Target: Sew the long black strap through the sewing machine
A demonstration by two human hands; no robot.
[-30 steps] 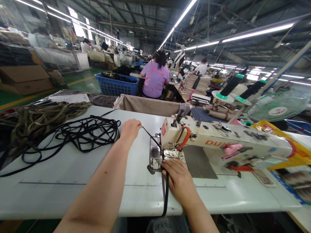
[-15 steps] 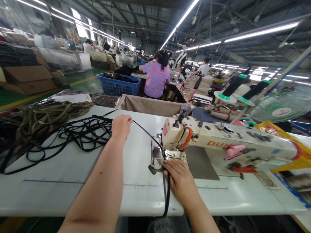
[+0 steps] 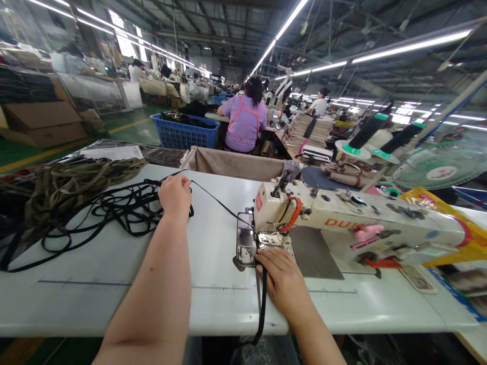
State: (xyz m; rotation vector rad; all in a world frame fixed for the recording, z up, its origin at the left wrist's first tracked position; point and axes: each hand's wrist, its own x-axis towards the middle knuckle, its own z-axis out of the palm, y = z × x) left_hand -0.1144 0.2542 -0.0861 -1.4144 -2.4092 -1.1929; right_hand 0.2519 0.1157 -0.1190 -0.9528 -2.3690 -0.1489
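My left hand (image 3: 175, 195) is raised over the table at the edge of a heap of black strap (image 3: 125, 213). Its fingers pinch the black strap (image 3: 216, 199), which stretches taut from them to the needle area of a sewing machine (image 3: 315, 215). Just in front of the machine's metal plate (image 3: 245, 241), my right hand (image 3: 279, 276) rests low, its fingertips closed on the same strap. From there the strap hangs over the table's front edge. The right thumb is partly hidden, and so is the strap under the presser foot.
Olive straps (image 3: 83, 182) lie at the left. Behind the table are a fabric-lined bin (image 3: 236, 163), a blue basket (image 3: 186, 134) and a co-worker in a purple top (image 3: 243, 119). Black thread cones (image 3: 369, 134) and a fan (image 3: 437, 172) stand at right.
My left hand has moved left and away from the machine, drawing out a longer stretch of strap. My right hand stays by the plate.
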